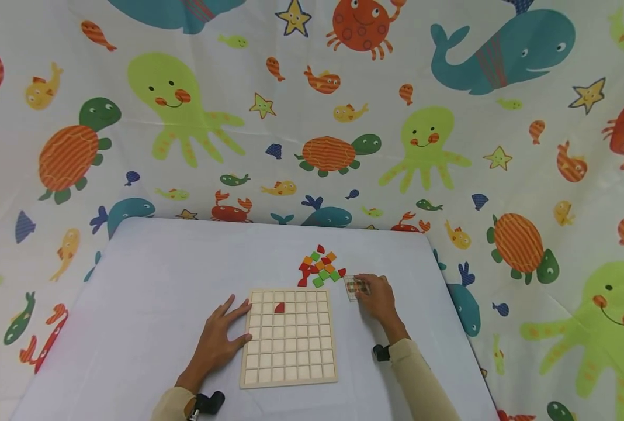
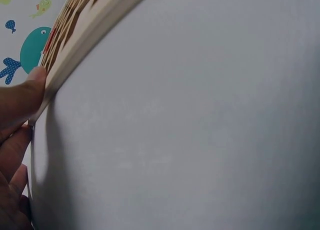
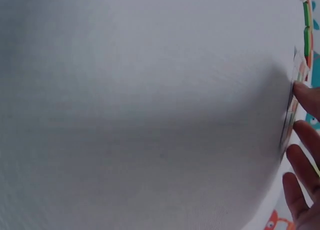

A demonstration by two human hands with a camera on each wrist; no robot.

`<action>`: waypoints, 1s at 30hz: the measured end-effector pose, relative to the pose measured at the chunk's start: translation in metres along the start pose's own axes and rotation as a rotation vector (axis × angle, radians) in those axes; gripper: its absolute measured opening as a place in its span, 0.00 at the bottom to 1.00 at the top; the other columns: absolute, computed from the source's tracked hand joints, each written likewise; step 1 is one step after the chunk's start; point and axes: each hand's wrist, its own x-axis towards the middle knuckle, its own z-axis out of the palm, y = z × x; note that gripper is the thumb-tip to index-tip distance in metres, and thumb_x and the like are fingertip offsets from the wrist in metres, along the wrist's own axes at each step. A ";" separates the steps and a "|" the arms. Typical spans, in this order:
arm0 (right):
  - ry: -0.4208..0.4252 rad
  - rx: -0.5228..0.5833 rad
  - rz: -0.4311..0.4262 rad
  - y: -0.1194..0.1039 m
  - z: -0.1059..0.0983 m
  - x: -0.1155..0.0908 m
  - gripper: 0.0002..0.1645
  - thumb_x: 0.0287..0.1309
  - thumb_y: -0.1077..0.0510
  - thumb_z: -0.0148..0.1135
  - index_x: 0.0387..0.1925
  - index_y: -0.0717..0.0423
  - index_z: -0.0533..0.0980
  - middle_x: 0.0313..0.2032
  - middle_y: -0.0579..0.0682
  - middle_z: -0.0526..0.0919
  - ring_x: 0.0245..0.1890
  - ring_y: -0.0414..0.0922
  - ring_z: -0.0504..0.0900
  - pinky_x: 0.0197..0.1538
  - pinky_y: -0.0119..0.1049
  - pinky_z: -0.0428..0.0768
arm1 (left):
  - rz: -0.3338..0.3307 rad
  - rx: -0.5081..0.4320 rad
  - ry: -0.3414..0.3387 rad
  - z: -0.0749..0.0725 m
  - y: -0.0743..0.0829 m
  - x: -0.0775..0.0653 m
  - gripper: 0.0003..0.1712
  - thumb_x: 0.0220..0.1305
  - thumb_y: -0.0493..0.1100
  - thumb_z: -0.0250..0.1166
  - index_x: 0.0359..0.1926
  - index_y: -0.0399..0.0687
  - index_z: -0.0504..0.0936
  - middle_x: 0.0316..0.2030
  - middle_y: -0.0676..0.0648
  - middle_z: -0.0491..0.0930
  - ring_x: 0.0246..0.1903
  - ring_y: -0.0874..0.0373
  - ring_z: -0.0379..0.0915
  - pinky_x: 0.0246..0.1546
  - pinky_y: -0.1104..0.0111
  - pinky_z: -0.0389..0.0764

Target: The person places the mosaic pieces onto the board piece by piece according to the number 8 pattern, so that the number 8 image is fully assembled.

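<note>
A pale wooden grid board (image 1: 289, 385) lies on the white table, with one red quarter-round piece (image 1: 279, 307) in a cell of its second row. Spread along the board's left edge, my left hand (image 1: 217, 339) touches it with thumb and fingers; the left wrist view shows the thumb (image 2: 37, 82) at the rim. To the right of the board is a small card (image 1: 352, 289) printed with a coloured pattern. My right hand (image 1: 379, 298) rests its fingertips on that card, partly covering it. In the right wrist view the card (image 3: 295, 97) appears nearly edge-on under the fingers.
Behind the board lies a loose cluster of small red, green and orange pieces, among them a green square (image 1: 318, 282) and a red piece (image 1: 320, 249). A curtain (image 1: 301, 128) with sea animals hangs beyond the table (image 1: 175, 263). Dark cameras are strapped to both wrists.
</note>
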 end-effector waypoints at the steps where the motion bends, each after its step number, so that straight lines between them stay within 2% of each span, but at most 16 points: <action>1: 0.008 -0.026 -0.005 0.000 0.000 0.000 0.26 0.55 0.63 0.81 0.57 0.53 0.87 0.56 0.58 0.90 0.51 0.56 0.81 0.52 0.56 0.82 | 0.000 0.000 -0.001 0.000 0.000 0.000 0.43 0.52 0.42 0.83 0.70 0.45 0.80 0.77 0.33 0.68 0.77 0.28 0.60 0.75 0.29 0.58; 5: 0.039 -0.108 -0.014 0.001 0.001 0.000 0.26 0.54 0.58 0.82 0.56 0.51 0.88 0.55 0.58 0.89 0.51 0.58 0.82 0.53 0.59 0.81 | 0.005 0.003 0.003 -0.001 -0.001 0.002 0.43 0.52 0.42 0.83 0.71 0.45 0.80 0.76 0.34 0.69 0.77 0.29 0.60 0.76 0.30 0.58; 9: 0.064 -0.166 0.002 0.002 0.002 -0.001 0.24 0.54 0.52 0.83 0.54 0.50 0.89 0.50 0.58 0.88 0.48 0.56 0.82 0.49 0.56 0.81 | 0.007 0.006 0.005 -0.001 -0.001 0.002 0.43 0.52 0.43 0.83 0.70 0.45 0.80 0.75 0.35 0.71 0.77 0.29 0.60 0.75 0.30 0.58; 15: 0.164 -0.258 -0.013 0.003 0.003 -0.004 0.23 0.47 0.44 0.86 0.41 0.54 0.92 0.38 0.56 0.88 0.38 0.53 0.79 0.38 0.48 0.76 | 0.003 0.008 -0.002 -0.001 -0.001 0.002 0.43 0.53 0.43 0.82 0.71 0.45 0.79 0.76 0.35 0.70 0.77 0.29 0.60 0.76 0.30 0.58; 18: 0.194 -0.316 -0.004 0.004 0.004 -0.004 0.24 0.45 0.40 0.86 0.34 0.55 0.91 0.38 0.56 0.87 0.39 0.53 0.78 0.38 0.46 0.76 | 0.001 0.009 -0.002 -0.001 -0.001 0.003 0.43 0.53 0.43 0.82 0.71 0.46 0.79 0.76 0.35 0.70 0.78 0.29 0.59 0.76 0.29 0.57; 21: 0.203 -0.304 0.011 0.003 0.001 -0.005 0.25 0.46 0.39 0.85 0.28 0.56 0.87 0.39 0.57 0.87 0.40 0.55 0.79 0.39 0.48 0.77 | 0.003 0.001 0.002 -0.001 0.000 0.004 0.43 0.53 0.42 0.82 0.71 0.45 0.79 0.76 0.35 0.70 0.78 0.29 0.59 0.76 0.30 0.57; 23: 0.202 -0.248 0.011 0.003 -0.002 -0.006 0.24 0.48 0.41 0.85 0.29 0.56 0.87 0.42 0.59 0.89 0.42 0.56 0.80 0.42 0.51 0.80 | 0.013 -0.003 0.010 0.000 0.000 0.004 0.42 0.53 0.42 0.82 0.70 0.45 0.80 0.76 0.34 0.71 0.77 0.28 0.60 0.75 0.30 0.58; 25: 0.172 -0.177 0.000 0.005 -0.006 -0.007 0.21 0.50 0.45 0.85 0.34 0.55 0.88 0.45 0.58 0.90 0.43 0.56 0.81 0.43 0.52 0.81 | 0.028 -0.003 0.021 0.001 0.001 0.003 0.42 0.52 0.42 0.83 0.70 0.45 0.80 0.75 0.33 0.71 0.76 0.27 0.61 0.74 0.29 0.59; 27: 0.113 -0.120 -0.024 0.007 -0.010 -0.007 0.19 0.51 0.50 0.85 0.42 0.54 0.89 0.48 0.57 0.90 0.45 0.55 0.82 0.44 0.53 0.83 | 0.036 0.000 0.031 0.001 0.001 0.002 0.42 0.51 0.42 0.83 0.69 0.45 0.81 0.75 0.32 0.71 0.75 0.26 0.63 0.73 0.28 0.60; 30: -0.002 -0.103 -0.062 0.010 -0.014 -0.006 0.23 0.53 0.54 0.84 0.52 0.52 0.89 0.49 0.55 0.88 0.45 0.53 0.82 0.43 0.52 0.83 | 0.035 0.006 0.038 0.000 0.001 0.001 0.42 0.50 0.42 0.83 0.69 0.45 0.81 0.74 0.31 0.72 0.74 0.26 0.63 0.72 0.28 0.61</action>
